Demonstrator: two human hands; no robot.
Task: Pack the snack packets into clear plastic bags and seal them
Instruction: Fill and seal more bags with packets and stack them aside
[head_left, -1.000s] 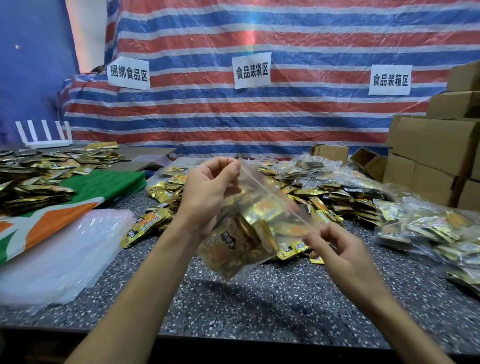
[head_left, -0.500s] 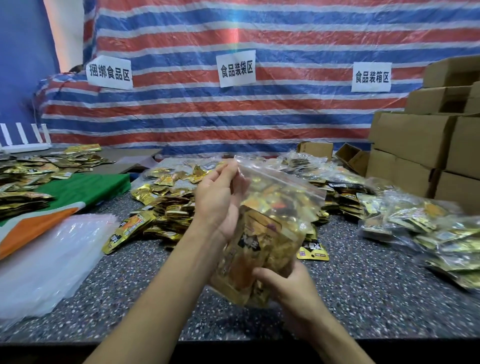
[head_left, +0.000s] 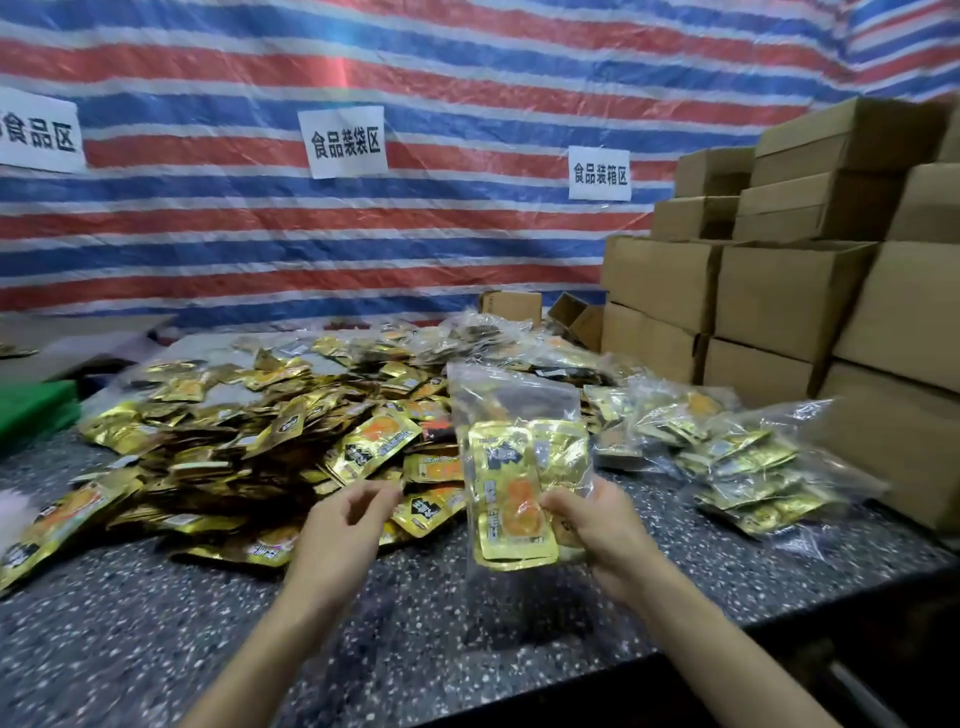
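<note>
Your right hand (head_left: 597, 530) grips the clear plastic bag of gold foil snack packets (head_left: 514, 410) upright over the speckled grey table (head_left: 156, 623), so bring your empty, loosely curled left hand (head_left: 343, 525) up and pinch its top strip fully across.

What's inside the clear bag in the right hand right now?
Gold snack packets fill the lower part of the clear bag the right hand grips; two fronts show. Any behind are covered.

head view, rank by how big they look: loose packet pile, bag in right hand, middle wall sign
1. loose packet pile
2. clear bag of packets
3. middle wall sign; farther away, true size unsure
</note>
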